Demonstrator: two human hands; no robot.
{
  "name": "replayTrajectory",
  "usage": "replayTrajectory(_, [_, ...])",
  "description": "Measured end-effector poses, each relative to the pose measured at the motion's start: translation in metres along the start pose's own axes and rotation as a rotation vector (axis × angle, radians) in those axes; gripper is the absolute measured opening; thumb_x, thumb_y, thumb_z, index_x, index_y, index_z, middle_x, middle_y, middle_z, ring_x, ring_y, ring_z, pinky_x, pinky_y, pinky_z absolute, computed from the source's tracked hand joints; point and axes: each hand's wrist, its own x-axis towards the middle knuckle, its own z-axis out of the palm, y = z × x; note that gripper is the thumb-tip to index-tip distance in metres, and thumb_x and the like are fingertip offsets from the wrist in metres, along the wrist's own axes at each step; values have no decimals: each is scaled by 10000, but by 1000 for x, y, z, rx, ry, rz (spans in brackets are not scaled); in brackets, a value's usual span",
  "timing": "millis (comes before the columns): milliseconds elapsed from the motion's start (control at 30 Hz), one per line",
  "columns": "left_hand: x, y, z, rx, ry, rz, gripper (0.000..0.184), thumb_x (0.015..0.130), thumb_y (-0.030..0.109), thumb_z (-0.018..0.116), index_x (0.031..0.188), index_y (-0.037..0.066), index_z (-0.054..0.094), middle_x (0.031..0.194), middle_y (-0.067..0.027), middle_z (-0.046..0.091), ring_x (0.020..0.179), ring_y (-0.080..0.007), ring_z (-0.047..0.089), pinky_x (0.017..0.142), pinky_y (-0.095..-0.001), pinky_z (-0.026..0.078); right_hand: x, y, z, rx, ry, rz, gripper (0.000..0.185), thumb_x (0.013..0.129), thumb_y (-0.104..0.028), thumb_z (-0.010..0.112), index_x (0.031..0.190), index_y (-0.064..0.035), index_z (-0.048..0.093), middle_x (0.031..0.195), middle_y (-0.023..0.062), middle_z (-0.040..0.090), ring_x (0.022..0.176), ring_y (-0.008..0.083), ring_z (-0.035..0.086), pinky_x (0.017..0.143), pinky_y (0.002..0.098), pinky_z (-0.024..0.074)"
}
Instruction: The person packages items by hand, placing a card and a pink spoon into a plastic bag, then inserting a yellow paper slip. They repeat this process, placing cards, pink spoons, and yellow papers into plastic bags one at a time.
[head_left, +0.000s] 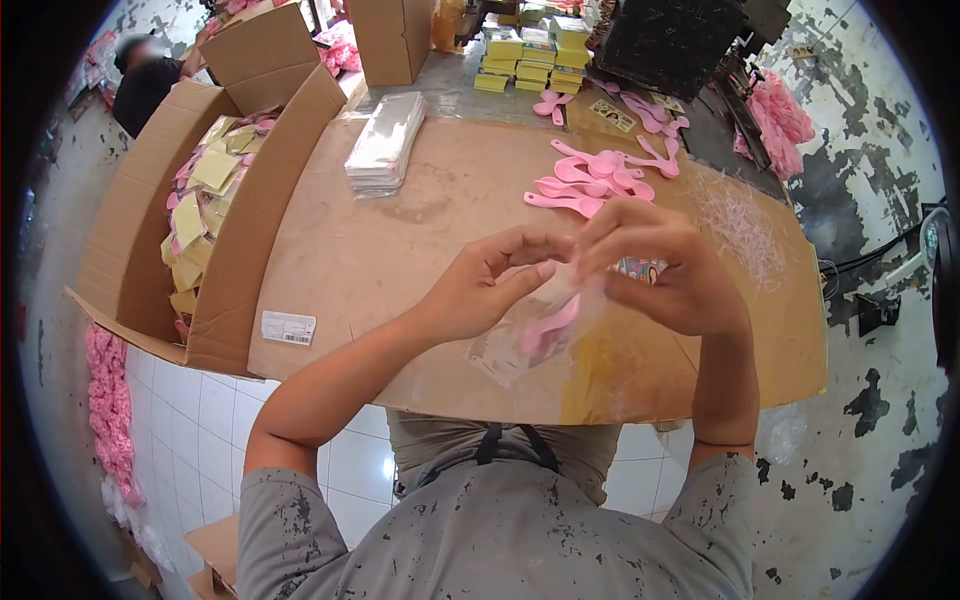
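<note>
My left hand (pixel 480 285) and my right hand (pixel 670 262) meet over the front of the cardboard-covered table, thumbs and fingers pinching the upper edge of a clear plastic bag (pixel 500 355). A pink spoon (pixel 552 322) shows through the bag, hanging tilted below my fingers. Part of a colourful printed card (pixel 640 268) is visible between the fingers of my right hand; whether it is in the bag or behind it, I cannot tell. Just beyond my right hand lies a loose pile of pink spoons (pixel 590 172).
An open carton (pixel 225 285) at left holds packed bags with yellowish cards. Flat clear bags (pixel 385 145) are stacked at the back. Card stacks (pixel 535 50) stand behind, near a dark machine (pixel 665 45). Plastic strips (pixel 745 225) lie at right. Another person (pixel 145 95) is at far left.
</note>
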Motion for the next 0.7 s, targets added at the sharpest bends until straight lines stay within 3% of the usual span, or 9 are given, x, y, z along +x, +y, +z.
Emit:
replayTrajectory(133, [-8, 3, 5, 1, -67, 83, 510, 1014, 72, 637, 1487, -24, 474, 1383, -127, 641, 1328, -227, 609, 1087, -360, 500, -1, 2, 5, -133, 69, 143, 127, 919, -20, 739, 1044, -21, 762, 815, 17, 686, 729, 105, 596, 615, 275, 466])
replayTrajectory(200, [-11, 13, 10, 178, -93, 195, 522, 1006, 74, 645, 1491, -18, 476, 1406, -135, 625, 1332, -236, 610, 1080, -362, 508, -3, 3, 9, -109, 146, 186, 136, 913, -19, 743, 1048, -15, 759, 813, 20, 678, 701, 102, 587, 601, 267, 452])
replayTrajectory(333, [-9, 20, 17, 145, -39, 157, 512, 1018, -37, 568, 1514, -37, 442, 1339, -167, 663, 1233, -222, 664, 1066, -361, 523, -4, 5, 16, -11, 196, 294, 157, 907, -23, 748, 1064, -13, 747, 805, 38, 672, 678, 95, 581, 588, 254, 447])
replayTrajectory(433, [-7, 18, 13, 57, 15, 43, 479, 1038, -11, 584, 1500, -26, 458, 1188, -141, 735, 1095, -198, 725, 963, -321, 570, -1, 8, 22, -150, 261, 165, 164, 888, -19, 760, 1049, -25, 730, 877, 60, 681, 737, 149, 628, 619, 279, 471])
replayTrajectory(533, [-7, 17, 14, 1, 86, 15, 460, 1050, 6, 589, 1493, -20, 467, 1080, -123, 764, 1000, -172, 747, 881, -286, 590, 4, 25, 27, -474, 374, -231, 197, 836, -42, 793, 1016, -66, 718, 1011, 55, 685, 886, 218, 663, 727, 337, 499])
replayTrajectory(633, [-9, 14, 17, 15, 133, 43, 447, 1045, 14, 597, 1477, -23, 487, 1028, -110, 770, 957, -133, 736, 835, -267, 589, 3, 16, 36, -792, 291, -266, 228, 771, -83, 813, 974, -88, 710, 1087, 36, 664, 1031, 256, 644, 849, 394, 486])
replayTrajectory(700, [-11, 12, 19, 103, 157, 72, 423, 1032, 22, 609, 1444, -25, 526, 968, -89, 780, 914, -80, 709, 797, -252, 581, 5, 21, 41, -840, 290, -273, 227, 759, -110, 805, 962, -87, 706, 1078, 29, 657, 1057, 237, 634, 887, 401, 472])
